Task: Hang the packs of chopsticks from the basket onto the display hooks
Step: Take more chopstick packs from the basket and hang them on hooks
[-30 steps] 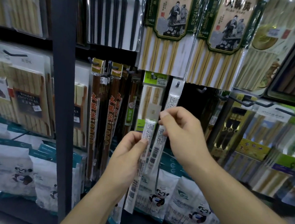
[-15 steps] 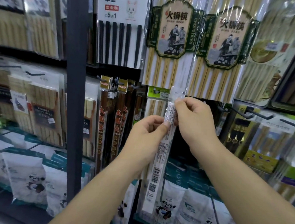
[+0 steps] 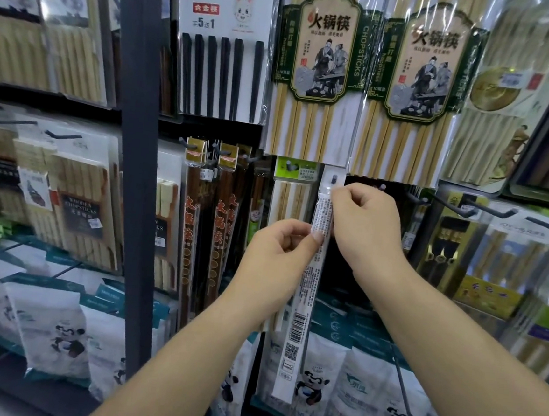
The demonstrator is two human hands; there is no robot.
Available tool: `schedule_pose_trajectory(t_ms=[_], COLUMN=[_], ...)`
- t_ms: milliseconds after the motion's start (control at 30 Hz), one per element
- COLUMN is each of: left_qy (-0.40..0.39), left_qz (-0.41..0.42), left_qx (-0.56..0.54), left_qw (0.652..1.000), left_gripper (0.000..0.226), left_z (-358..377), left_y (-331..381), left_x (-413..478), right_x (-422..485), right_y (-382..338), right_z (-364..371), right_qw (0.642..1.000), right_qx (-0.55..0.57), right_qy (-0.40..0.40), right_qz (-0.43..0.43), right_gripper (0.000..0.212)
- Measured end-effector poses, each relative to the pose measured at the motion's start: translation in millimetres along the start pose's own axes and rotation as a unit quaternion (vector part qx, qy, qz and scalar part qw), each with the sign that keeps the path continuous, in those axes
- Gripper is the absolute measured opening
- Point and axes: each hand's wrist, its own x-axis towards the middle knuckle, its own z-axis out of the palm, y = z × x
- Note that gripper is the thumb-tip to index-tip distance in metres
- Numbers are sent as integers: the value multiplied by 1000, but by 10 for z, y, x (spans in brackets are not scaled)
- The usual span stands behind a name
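A long narrow white pack of chopsticks (image 3: 304, 310) with small print and a barcode hangs upright in front of the display. Its clear top tab has a hole sitting at the tip of a dark display hook (image 3: 333, 179). My right hand (image 3: 364, 225) pinches the pack just under that tab. My left hand (image 3: 279, 251) pinches the pack's left edge a little lower. The basket is out of view.
A green-topped chopstick pack (image 3: 293, 189) hangs just left of the hook. Large bamboo chopstick packs (image 3: 314, 78) hang above. Bare hooks (image 3: 488, 210) stick out at the right. A dark upright post (image 3: 137, 162) stands at the left, and panda-printed bags (image 3: 360, 388) fill the shelf below.
Both hands have lifted the white pack up towards the hook. Its top tab now sits at the hook's tip, where earlier it was lower.
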Motion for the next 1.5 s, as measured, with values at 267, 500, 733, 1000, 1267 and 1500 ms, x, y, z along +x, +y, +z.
schedule_pose_trajectory(t_ms=[267, 500, 733, 1000, 1267, 1500], left_qy=[-3, -7, 38, -22, -62, -39], left_qz=[14, 1, 60, -27, -78, -90], left_qx=[-4, -1, 144, -3, -110, -121], left_qw=[1000, 1000, 987, 999, 989, 988], left_gripper=[10, 8, 21, 40, 59, 32], left_z=[-6, 13, -12, 235, 416, 505], left_y=[10, -8, -127, -108, -255, -300], left_x=[25, 48, 38, 453, 549, 728], right_x=[30, 50, -127, -305, -275, -67], right_y=[16, 43, 309, 695, 985, 1102], right_z=[-1, 3, -38, 169, 393, 516], right_qw=[1000, 999, 1000, 994, 979, 972], right_qx=[19, 26, -5, 18, 138, 183], right_qy=[9, 3, 1, -110, -133, -128], right_qz=[-7, 21, 26, 6, 71, 71], right_gripper=[43, 46, 39, 67, 84, 90])
